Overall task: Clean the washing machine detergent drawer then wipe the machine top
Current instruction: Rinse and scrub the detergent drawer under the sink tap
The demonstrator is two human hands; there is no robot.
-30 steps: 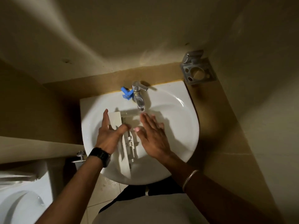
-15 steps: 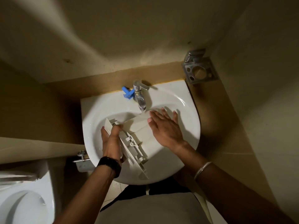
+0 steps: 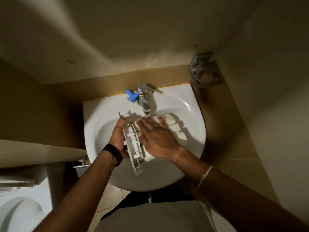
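Detergent drawer [image 3: 133,144] held in the sink [image 3: 192,131], below the tap [image 3: 144,101].
Your left hand [image 3: 119,136] grips its nine-o'clock edge; your right hand [image 3: 157,136] lies flat, fingers straight, across its three-o'clock side.

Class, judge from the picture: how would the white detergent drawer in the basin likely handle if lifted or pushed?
The detergent drawer looks like thin moulded plastic: probably stiff and light. Held under the tap, it is likely wet and slippery. Tilted on edge in the left hand, it may tip if released.
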